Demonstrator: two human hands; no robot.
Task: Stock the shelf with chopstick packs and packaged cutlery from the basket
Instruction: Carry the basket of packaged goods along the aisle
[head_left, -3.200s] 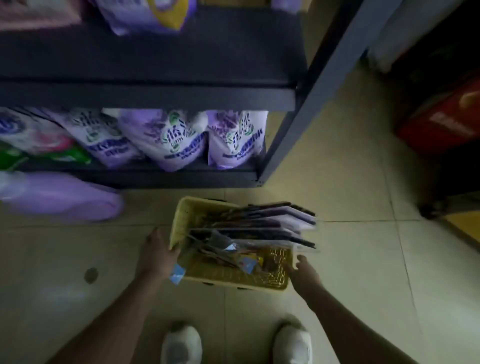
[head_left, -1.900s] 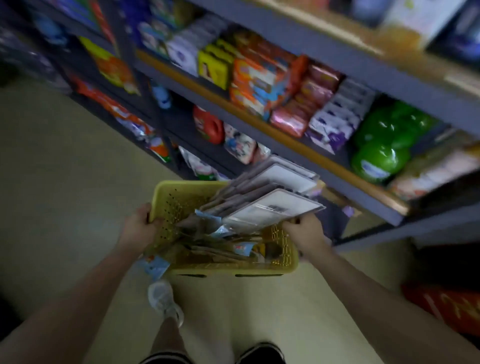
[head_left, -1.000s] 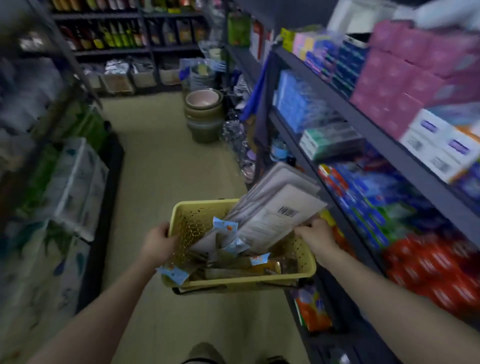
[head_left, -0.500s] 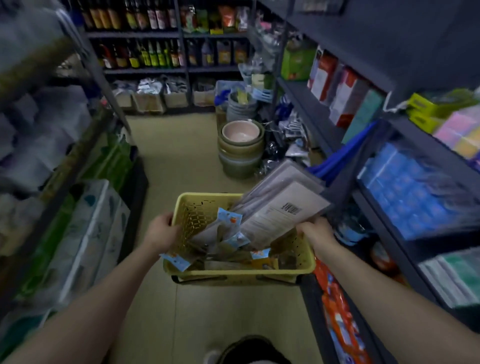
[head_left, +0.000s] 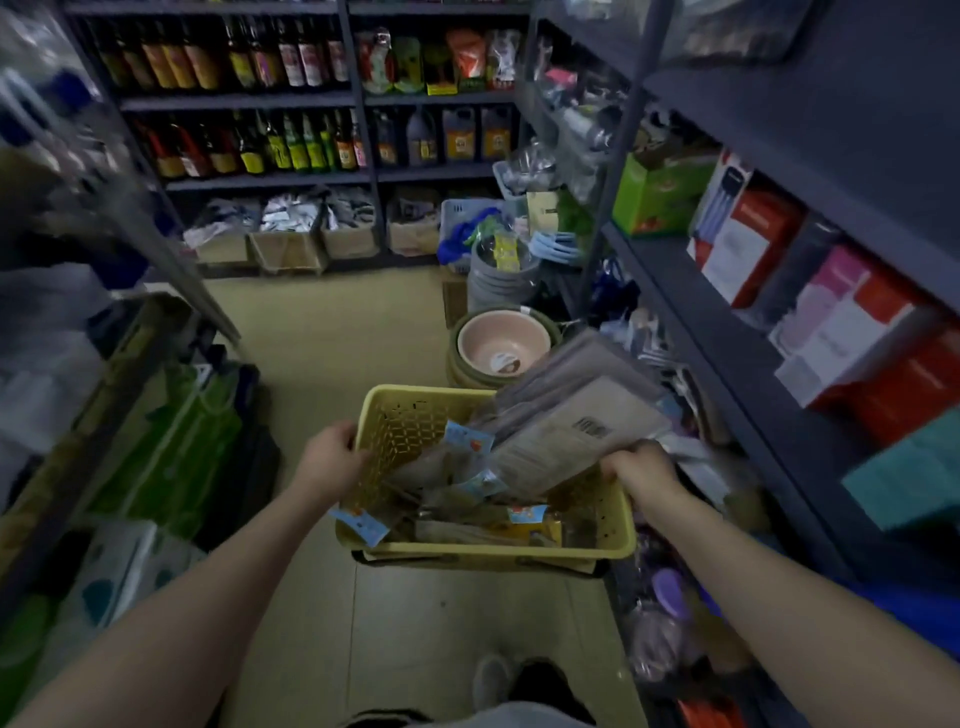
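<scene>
I see my left hand (head_left: 332, 460) curled over the left rim of the yellow perforated plastic basket (head_left: 498, 548), gripping it. My right hand (head_left: 641, 467) is at the right rim with its fingers curled under the edge, and it looks to hold the basket too, though the flat grey plastic packs (head_left: 566, 415) cover the fingertips. Those packs lean out over the basket's right side, the top one showing a barcode. Lower in the basket lie long slim packs with blue-and-orange card headers (head_left: 467, 441), one header hanging over the front left corner. The basket is carried in the air above the beige tiled floor (head_left: 332, 332) of a shop aisle. Just beyond it stands a stack of round basins, the top one pink (head_left: 501, 345). The dark metal shelf on the right (head_left: 727, 332) carries red and white boxes (head_left: 748, 244). Bottles (head_left: 291, 145) line the far shelves.
</scene>
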